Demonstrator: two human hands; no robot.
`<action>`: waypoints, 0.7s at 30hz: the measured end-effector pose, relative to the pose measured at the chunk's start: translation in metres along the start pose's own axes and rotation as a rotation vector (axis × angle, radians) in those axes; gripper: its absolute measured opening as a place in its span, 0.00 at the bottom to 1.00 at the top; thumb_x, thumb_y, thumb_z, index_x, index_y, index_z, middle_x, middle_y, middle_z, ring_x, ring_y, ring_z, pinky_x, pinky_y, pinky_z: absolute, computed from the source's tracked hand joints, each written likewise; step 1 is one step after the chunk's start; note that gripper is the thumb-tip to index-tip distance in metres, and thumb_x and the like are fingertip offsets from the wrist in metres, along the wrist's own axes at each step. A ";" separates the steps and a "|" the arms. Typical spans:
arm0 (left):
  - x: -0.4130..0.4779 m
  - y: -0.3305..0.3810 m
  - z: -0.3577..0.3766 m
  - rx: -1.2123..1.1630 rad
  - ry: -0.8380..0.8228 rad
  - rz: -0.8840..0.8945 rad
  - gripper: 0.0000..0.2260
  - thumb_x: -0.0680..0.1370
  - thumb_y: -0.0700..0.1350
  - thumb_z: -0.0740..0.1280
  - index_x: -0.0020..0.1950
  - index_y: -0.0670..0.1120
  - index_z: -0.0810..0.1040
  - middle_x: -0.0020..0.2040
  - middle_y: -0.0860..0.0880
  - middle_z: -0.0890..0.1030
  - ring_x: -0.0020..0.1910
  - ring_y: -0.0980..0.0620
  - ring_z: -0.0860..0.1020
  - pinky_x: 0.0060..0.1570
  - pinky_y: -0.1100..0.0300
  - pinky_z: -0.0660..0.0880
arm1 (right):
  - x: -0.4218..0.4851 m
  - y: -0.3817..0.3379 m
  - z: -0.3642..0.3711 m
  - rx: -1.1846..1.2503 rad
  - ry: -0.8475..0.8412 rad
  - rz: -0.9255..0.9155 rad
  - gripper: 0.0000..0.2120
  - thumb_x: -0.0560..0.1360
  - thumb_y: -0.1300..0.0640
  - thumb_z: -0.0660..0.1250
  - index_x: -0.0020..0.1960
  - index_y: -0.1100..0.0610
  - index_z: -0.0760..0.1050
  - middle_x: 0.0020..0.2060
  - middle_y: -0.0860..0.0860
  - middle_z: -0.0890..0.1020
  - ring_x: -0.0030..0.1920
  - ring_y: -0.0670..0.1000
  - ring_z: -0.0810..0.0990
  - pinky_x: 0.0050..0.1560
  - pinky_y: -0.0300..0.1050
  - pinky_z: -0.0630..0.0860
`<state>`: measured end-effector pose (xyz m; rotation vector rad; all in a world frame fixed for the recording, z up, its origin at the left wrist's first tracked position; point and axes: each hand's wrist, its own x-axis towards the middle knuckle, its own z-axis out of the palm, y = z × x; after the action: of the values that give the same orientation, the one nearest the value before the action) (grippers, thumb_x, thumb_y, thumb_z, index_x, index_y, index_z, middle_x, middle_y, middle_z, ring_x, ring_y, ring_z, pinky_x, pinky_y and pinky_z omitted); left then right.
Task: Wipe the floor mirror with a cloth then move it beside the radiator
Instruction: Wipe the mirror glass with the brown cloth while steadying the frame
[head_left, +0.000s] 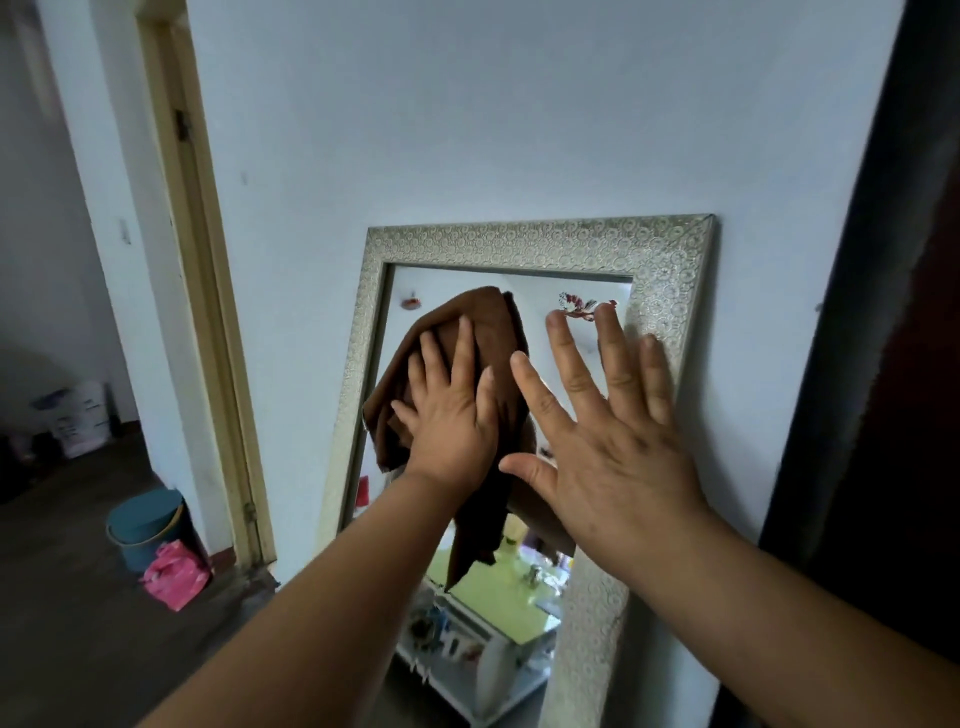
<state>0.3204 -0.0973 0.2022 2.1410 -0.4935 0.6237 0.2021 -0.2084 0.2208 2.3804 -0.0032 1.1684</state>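
The floor mirror (519, 241) has a silver patterned frame and leans upright against a white wall. A brown cloth (488, 322) lies against the upper part of the glass, with one corner hanging down. My left hand (452, 415) presses flat on the cloth, fingers spread, pinning it to the glass. My right hand (618, 441) is open with fingers apart, raised in front of the mirror's right side and frame. I cannot tell if it touches the mirror. The glass reflects a table and shelves. No radiator is in view.
A doorway with a cream frame (208, 312) opens at the left into a dim room holding boxes (78, 415). A blue bucket (145, 530) and a pink bag (174, 574) sit on the floor by the door frame. A dark vertical surface (883, 364) stands at the right.
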 end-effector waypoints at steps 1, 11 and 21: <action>0.002 0.003 0.000 -0.015 0.021 -0.029 0.24 0.83 0.58 0.47 0.77 0.63 0.41 0.80 0.49 0.40 0.78 0.46 0.40 0.71 0.32 0.40 | -0.003 0.001 0.001 -0.008 0.016 -0.006 0.39 0.73 0.31 0.48 0.77 0.51 0.63 0.79 0.58 0.57 0.78 0.64 0.48 0.75 0.67 0.49; 0.012 0.020 0.012 0.154 0.052 0.429 0.27 0.78 0.62 0.47 0.75 0.67 0.38 0.80 0.49 0.47 0.78 0.46 0.45 0.70 0.36 0.45 | -0.005 -0.003 0.001 0.011 0.119 0.106 0.45 0.76 0.32 0.48 0.78 0.67 0.52 0.78 0.66 0.54 0.78 0.65 0.52 0.76 0.63 0.52; 0.077 -0.035 -0.009 0.051 0.225 -0.038 0.30 0.77 0.58 0.41 0.79 0.54 0.49 0.80 0.49 0.50 0.78 0.47 0.49 0.73 0.40 0.43 | -0.005 -0.005 0.002 0.015 0.083 0.132 0.48 0.76 0.31 0.48 0.77 0.71 0.53 0.77 0.68 0.53 0.78 0.65 0.52 0.76 0.61 0.52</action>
<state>0.3986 -0.0795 0.2310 2.0905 -0.3166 0.8515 0.2017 -0.2062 0.2137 2.3734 -0.1263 1.3312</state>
